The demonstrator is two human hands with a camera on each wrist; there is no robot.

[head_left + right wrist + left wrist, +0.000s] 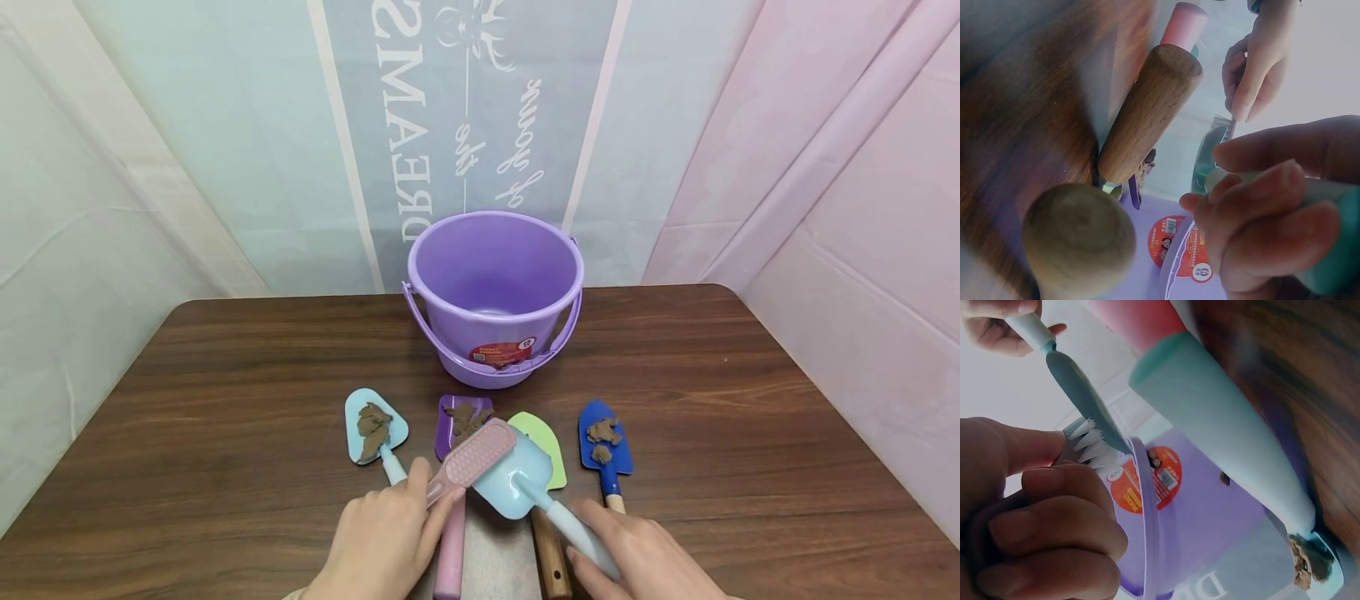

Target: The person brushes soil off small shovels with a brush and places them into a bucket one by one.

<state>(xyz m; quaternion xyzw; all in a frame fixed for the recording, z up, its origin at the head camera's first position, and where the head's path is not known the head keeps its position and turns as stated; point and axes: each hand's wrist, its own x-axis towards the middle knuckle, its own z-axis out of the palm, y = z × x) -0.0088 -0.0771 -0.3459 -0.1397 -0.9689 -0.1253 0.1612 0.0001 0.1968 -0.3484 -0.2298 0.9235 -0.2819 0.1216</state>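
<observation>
My left hand (382,533) grips a pink brush (474,457) by its handle; white bristles (1096,447) point down from the underside of its head. In my right hand (637,554) is the handle of a light-blue toy shovel (517,475). Its blade is tilted, and the brush head overlaps the blade's left edge in the head view. In the left wrist view the bristles are right at the blade. Below them lie a purple shovel (444,425) with a pink handle and brown clay on its blade, and a green shovel (555,458) with a wooden handle, partly hidden.
Behind the shovels stands a purple bucket (442,333), its handle hanging in front. A light-blue trowel (397,427) with brown clay lies at left, a dark-blue one (592,410) with clay at right. A grey surface (498,550) shows between the hands on the wooden table (225,417).
</observation>
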